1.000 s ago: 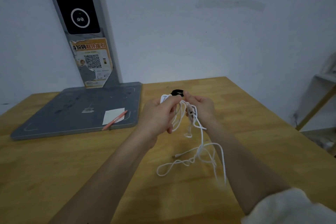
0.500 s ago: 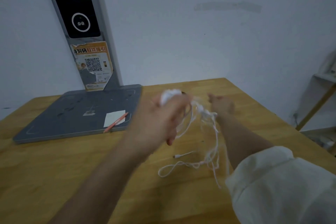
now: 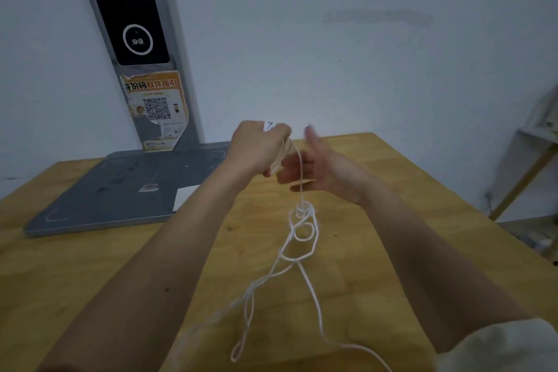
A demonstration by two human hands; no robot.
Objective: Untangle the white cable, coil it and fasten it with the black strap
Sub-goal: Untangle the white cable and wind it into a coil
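Standing at a broad yellow wooden table against a pale grey wall, with a grey metal kiosk base lying on it, we hold the thin white cable up over the tabletop. Our left hand grips its bunched upper end, while our right hand is spread open beside the hanging strand, gripping nothing. We judge that pulling upward could tighten the knotted loops, and we cannot see the black strap.
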